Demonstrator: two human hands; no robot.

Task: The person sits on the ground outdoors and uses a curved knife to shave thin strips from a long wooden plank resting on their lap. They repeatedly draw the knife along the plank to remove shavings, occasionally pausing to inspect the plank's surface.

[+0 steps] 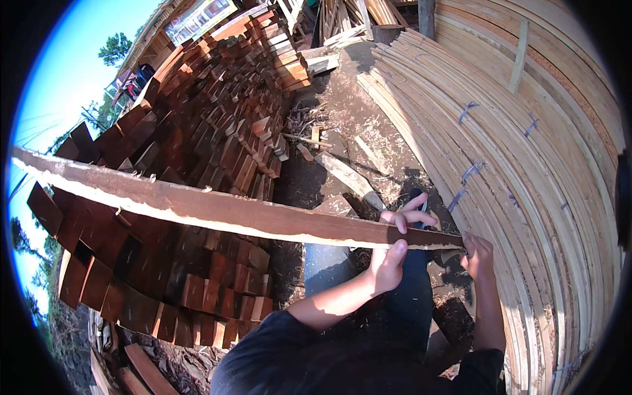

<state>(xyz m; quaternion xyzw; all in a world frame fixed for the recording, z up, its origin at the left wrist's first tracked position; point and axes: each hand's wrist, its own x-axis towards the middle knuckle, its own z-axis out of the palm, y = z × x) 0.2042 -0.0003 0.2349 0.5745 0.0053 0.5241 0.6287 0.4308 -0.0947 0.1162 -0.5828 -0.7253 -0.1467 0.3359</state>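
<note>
Long reddish-brown board [217, 207], pale and ragged along its lower edge; left hand [388, 264] pinches it between thumb and fingers, right hand [480, 258] grasps its end

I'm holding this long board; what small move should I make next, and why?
Probably slide your left hand farther left along the long board. It and your right hand are both near the board's right end, while most of its length juts left across the stacked timber, so a wider hold may steady it.

No text can be read; the banner [199, 22] at upper left of the frame is too small.
</note>
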